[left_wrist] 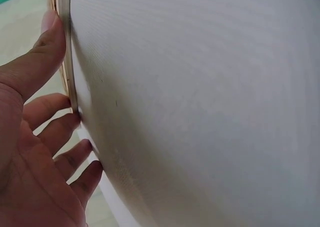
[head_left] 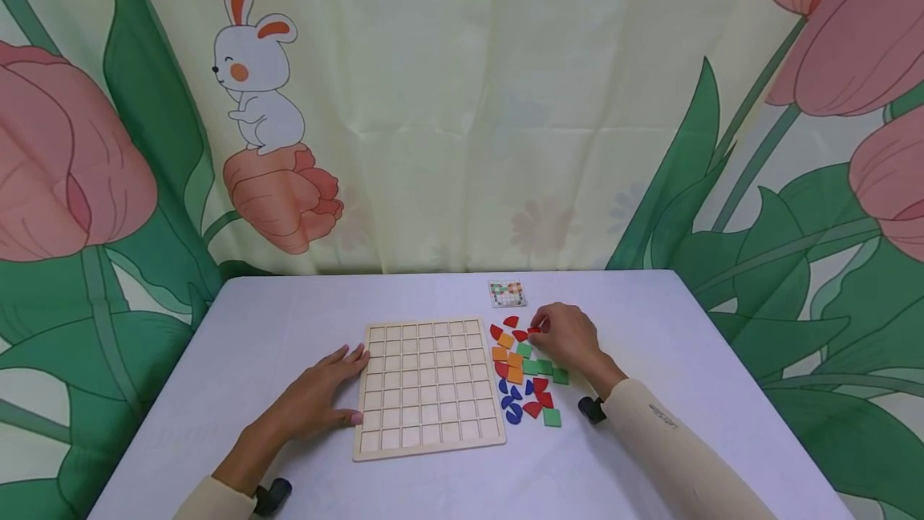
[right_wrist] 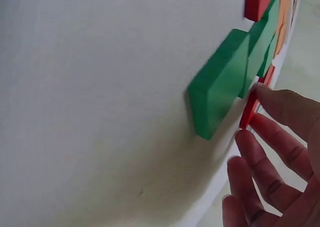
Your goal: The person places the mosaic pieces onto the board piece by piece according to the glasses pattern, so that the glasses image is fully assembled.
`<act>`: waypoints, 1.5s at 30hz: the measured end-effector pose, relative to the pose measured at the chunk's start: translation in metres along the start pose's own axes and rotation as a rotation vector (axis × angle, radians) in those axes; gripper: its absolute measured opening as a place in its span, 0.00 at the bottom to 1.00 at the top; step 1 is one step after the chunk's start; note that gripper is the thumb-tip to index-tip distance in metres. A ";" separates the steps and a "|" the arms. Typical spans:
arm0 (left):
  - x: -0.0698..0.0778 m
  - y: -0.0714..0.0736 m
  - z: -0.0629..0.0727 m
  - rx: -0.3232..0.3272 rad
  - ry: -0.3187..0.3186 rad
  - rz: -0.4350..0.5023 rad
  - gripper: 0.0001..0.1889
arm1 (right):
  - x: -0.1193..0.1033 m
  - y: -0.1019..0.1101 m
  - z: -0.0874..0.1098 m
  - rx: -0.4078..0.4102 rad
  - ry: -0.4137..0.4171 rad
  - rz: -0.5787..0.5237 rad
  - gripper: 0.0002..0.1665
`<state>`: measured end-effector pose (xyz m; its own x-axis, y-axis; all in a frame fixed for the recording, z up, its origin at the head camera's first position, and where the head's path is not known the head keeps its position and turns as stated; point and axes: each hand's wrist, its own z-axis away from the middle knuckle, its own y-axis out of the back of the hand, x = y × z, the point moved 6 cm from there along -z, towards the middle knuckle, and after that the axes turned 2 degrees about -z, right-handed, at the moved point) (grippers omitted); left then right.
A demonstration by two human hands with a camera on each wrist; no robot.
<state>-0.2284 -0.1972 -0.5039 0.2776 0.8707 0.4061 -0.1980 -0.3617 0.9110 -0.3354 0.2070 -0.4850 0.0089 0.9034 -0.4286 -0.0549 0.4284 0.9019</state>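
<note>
Board [head_left: 431, 388] looks pale and gridded; hands: left [head_left: 322, 392] spread, right [head_left: 568, 337] pinching thin red piece [right_wrist: 249, 111]

The gridded board [head_left: 433, 393] is pale tan, crossed by fine lines into squares, on a lavender-white tabletop [head_left: 289, 319]. Wedge-shaped pieces [head_left: 532, 408] are red, rounded pieces [head_left: 512, 418] deep blue, square tiles [head_left: 515, 375] orange or green. The white card [head_left: 508, 294] carries green and orange patches. The right sleeve [head_left: 678, 440] is beige, lettered dark grey. The cream curtain [head_left: 433, 62] shows pink tulips [head_left: 65, 143], green leaves [head_left: 155, 62] and a white, orange-cheeked rabbit [head_left: 270, 119].
</note>
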 end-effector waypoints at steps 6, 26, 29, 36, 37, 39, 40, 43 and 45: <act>0.001 0.001 0.000 0.000 0.000 0.006 0.55 | 0.002 0.001 0.000 -0.019 -0.024 -0.060 0.16; 0.002 0.001 0.001 -0.009 0.000 -0.003 0.55 | 0.009 0.000 -0.007 -0.065 -0.026 -0.261 0.10; 0.002 0.001 0.001 -0.015 0.006 -0.007 0.55 | 0.006 0.004 -0.005 -0.032 0.017 -0.297 0.09; 0.002 0.003 0.002 -0.016 -0.002 -0.017 0.55 | -0.019 0.004 -0.001 -0.034 0.070 -0.367 0.08; 0.002 0.003 0.002 -0.015 -0.005 -0.018 0.55 | -0.024 0.003 0.000 -0.041 0.073 -0.374 0.08; 0.002 0.003 0.002 -0.014 -0.006 -0.017 0.55 | -0.034 0.000 0.001 -0.054 0.082 -0.385 0.08; 0.003 0.003 0.002 -0.015 -0.006 -0.016 0.55 | -0.038 -0.001 0.002 -0.060 0.089 -0.387 0.08; 0.004 0.003 0.002 -0.016 -0.011 -0.012 0.54 | -0.051 -0.008 0.003 -0.077 0.116 -0.392 0.09; 0.005 0.003 0.002 -0.019 -0.012 -0.010 0.54 | -0.058 -0.013 0.003 -0.089 0.133 -0.380 0.09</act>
<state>-0.2258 -0.1949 -0.4989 0.2904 0.8701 0.3982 -0.2131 -0.3469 0.9134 -0.3321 0.1493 -0.4718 -0.0835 0.6688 -0.7388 -0.1589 0.7229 0.6724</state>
